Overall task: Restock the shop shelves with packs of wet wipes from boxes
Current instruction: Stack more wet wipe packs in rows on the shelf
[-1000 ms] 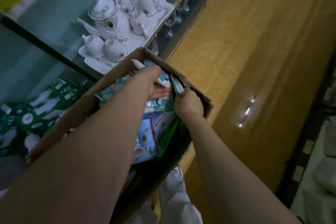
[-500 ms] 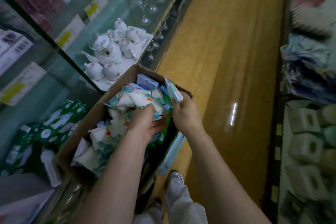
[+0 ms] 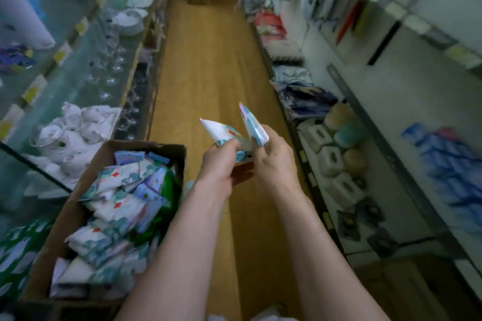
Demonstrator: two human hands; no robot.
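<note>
Packs of wet wipes (image 3: 122, 206) fill the brown box (image 3: 65, 221) in the lower left of the frame, all jumbled up. Two more packs are out of the box, up in the middle of the frame, one in each hand. The left hand (image 3: 221, 164) has its fingers curled round a white pack (image 3: 221, 131) with little flowers on it. The right hand (image 3: 271, 156) pinches a blue pack (image 3: 254, 125) by its bottom end. Both hands are closed on their packs, not wide.

The two packs come close together down by the fingers and lean apart at the top, like a letter V. The long side of each pack points up and away from the hands, toward the yellow floor (image 3: 208, 60) in the top middle of the frame. The white one tips to the left. The blue one stands a bit straighter.

The shelves (image 3: 391, 112) on the right side of the frame look like the place to go. Some blue bundles (image 3: 448, 164) lie there, but they are too blurry to name. The right hand is nearer to those shelves, so its pack would likely get there first. Both packs would probably need to turn from standing up to lying down to fit in.

On the left side of the frame a white tea set (image 3: 75, 128) sits just behind the box — a careless bump there could break something.
</note>
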